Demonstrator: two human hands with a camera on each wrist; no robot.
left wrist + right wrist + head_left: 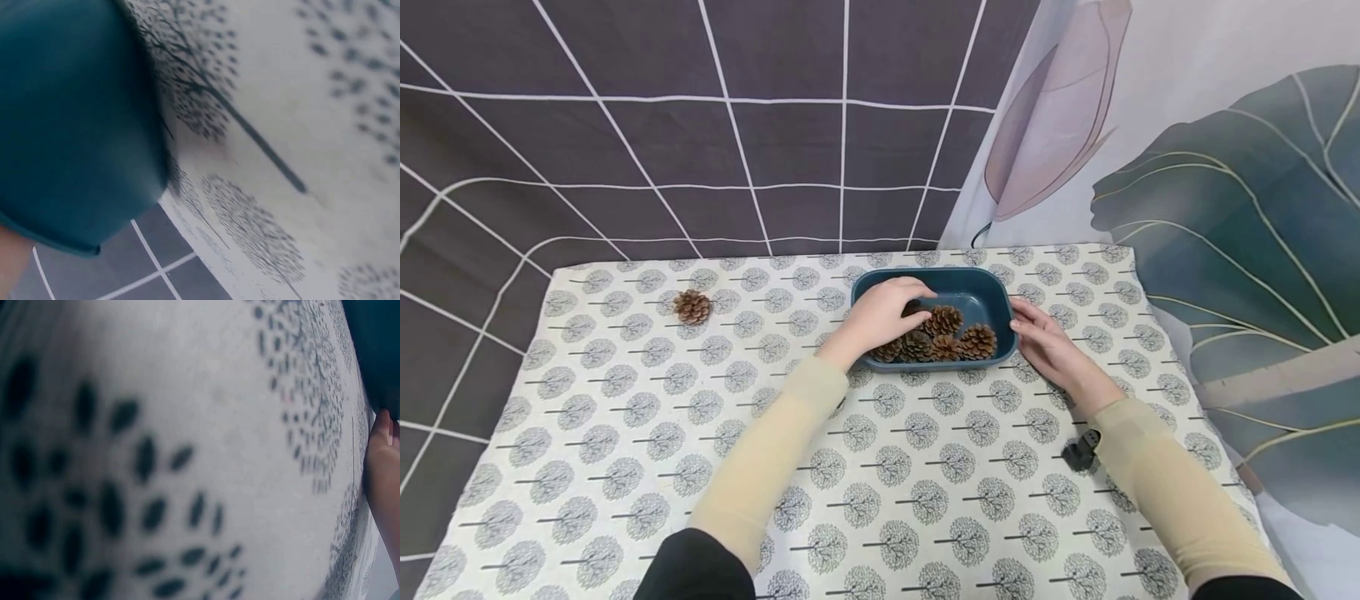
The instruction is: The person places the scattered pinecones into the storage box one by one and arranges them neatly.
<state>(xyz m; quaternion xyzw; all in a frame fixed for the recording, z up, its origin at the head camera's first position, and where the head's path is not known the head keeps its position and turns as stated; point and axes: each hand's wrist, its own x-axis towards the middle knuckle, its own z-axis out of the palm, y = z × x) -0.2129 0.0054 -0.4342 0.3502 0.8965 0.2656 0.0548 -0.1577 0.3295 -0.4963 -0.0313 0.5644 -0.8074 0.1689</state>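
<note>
A dark blue-green plastic tub (929, 367) holds several brown pine cones (978, 342) gathered toward its near side. Over the tub's left part is my left hand (883, 312), fingers and thumb curved around a pine cone that is mostly hidden beneath them. My right hand (1054, 350) touches the tub's right end with its fingers extended. In the left wrist view, the tub's outer wall (81, 125) fills the left side, with a bit of the hand at its rim. The right wrist view shows the right-hand fingers (380, 428) against the tub.
One single pine cone (692, 307) lies at the back left of the table. A white cloth with grey tree prints (700, 450) covers the table. A small black object (1081, 451) sits beside the right cuff. Behind the table hangs a dark gridded curtain (782, 142).
</note>
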